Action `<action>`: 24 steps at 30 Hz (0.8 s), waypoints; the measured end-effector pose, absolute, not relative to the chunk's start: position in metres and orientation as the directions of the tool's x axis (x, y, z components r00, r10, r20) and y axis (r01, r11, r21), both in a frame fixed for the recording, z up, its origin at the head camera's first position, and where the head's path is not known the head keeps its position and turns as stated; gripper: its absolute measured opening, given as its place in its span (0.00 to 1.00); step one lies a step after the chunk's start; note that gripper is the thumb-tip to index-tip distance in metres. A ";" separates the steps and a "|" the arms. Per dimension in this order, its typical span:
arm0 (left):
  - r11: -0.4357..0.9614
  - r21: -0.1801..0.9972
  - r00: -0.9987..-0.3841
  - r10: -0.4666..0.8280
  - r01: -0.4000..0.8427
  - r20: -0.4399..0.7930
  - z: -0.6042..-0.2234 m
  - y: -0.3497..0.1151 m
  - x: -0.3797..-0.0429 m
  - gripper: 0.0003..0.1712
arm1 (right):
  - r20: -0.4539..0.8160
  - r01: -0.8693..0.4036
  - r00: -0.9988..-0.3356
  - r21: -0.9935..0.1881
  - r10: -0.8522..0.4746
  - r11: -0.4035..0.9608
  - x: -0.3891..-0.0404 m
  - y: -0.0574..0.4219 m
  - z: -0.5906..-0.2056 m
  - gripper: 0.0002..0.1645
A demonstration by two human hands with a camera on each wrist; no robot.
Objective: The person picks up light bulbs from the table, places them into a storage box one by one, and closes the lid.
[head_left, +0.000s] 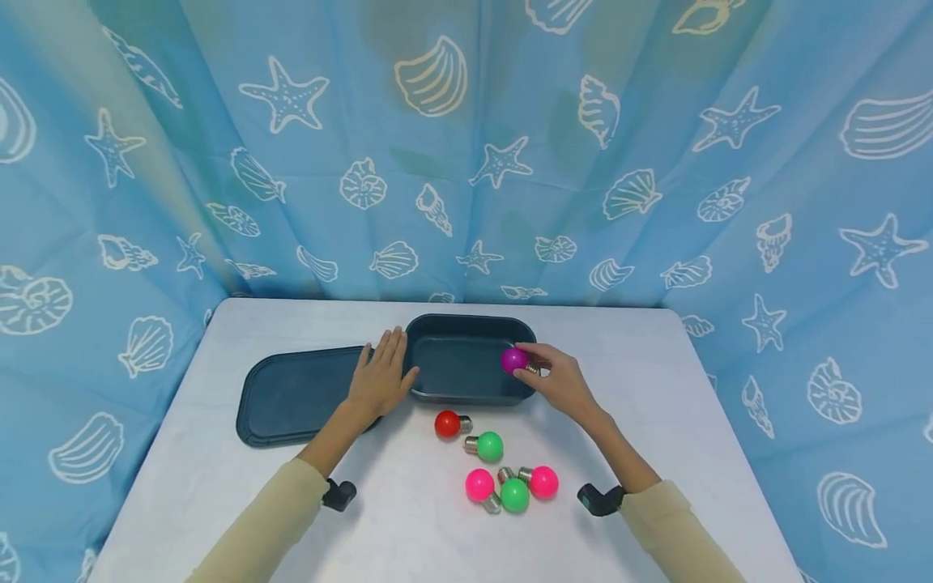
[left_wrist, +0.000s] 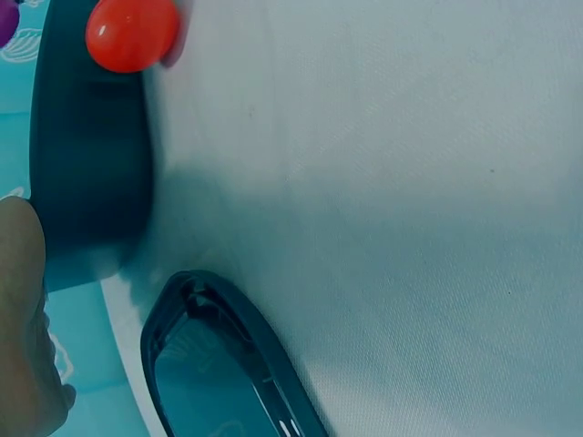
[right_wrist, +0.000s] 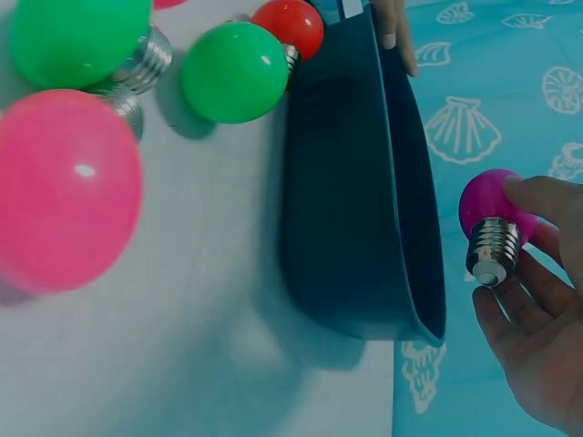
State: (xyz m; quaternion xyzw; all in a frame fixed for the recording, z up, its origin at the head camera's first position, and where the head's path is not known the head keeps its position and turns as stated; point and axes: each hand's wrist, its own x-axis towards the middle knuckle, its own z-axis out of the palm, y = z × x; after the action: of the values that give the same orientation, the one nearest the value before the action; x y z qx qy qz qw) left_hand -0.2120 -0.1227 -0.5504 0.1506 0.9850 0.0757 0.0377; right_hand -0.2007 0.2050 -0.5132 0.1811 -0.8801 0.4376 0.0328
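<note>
A purple light bulb (head_left: 513, 361) with a silver screw base is pinched between the thumb and fingers of my right hand (head_left: 557, 380), over the right end of a dark box (head_left: 470, 400). In the right wrist view the bulb (right_wrist: 492, 205) shows above the box's rim, its screw base toward the camera. My left hand (head_left: 381, 380) lies with straight fingers at the box's left end, fingertips right at the rim. Below that hand is the near end of a dark lid (head_left: 299, 397), partly hidden by the wrist.
In front of the box lie a red bulb (head_left: 447, 424) and a green bulb (head_left: 490, 447). Nearer, a pink bulb (head_left: 479, 485), another green bulb (head_left: 514, 495) and another pink bulb (head_left: 543, 482) are grouped on the white table (head_left: 641, 421). A blue shell-print curtain (head_left: 466, 202) hangs behind.
</note>
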 end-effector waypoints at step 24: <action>0.938 0.170 -0.949 0.312 0.301 -0.046 -0.550 -0.123 -0.211 0.42 | 0.087 -0.265 -0.948 -0.749 -0.306 0.608 -0.247 0.162 -0.538 0.26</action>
State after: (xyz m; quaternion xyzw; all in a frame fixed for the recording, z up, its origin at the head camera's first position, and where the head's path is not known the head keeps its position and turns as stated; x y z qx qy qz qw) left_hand -0.2111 -0.1233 -0.5498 0.1558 0.9838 0.0808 0.0363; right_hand -0.2471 0.1616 -0.5382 0.1595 -0.8962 0.4133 -0.0250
